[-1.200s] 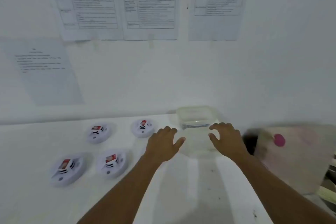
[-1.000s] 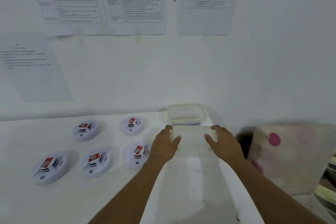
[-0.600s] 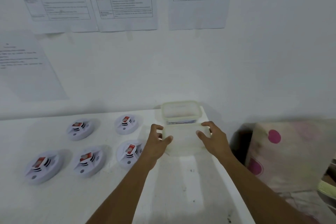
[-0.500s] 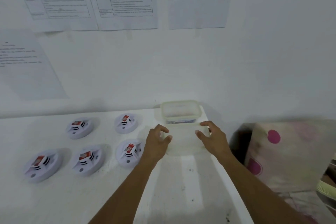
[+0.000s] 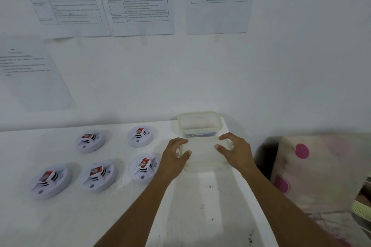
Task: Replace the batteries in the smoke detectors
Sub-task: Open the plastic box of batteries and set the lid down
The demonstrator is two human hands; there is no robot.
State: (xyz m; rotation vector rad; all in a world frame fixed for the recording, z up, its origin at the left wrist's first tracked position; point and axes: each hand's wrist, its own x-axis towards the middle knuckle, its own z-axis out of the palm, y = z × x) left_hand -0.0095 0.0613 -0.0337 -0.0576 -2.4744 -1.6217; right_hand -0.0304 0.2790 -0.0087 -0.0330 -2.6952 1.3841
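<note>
Both hands have closed in on the box [image 5: 202,157]: my left hand [image 5: 174,156] and right hand [image 5: 235,150] now curl round its sides, gripping it on the table [image 5: 200,210]. The five detectors [image 5: 143,167] lie left of it, untouched; swapping, I judge, waits on opening this.

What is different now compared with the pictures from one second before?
Both hands closed in: the left hand and the right hand now hold the sides of the near clear container, fingers curled. The rear container and the five smoke detectors did not visibly shift.
</note>
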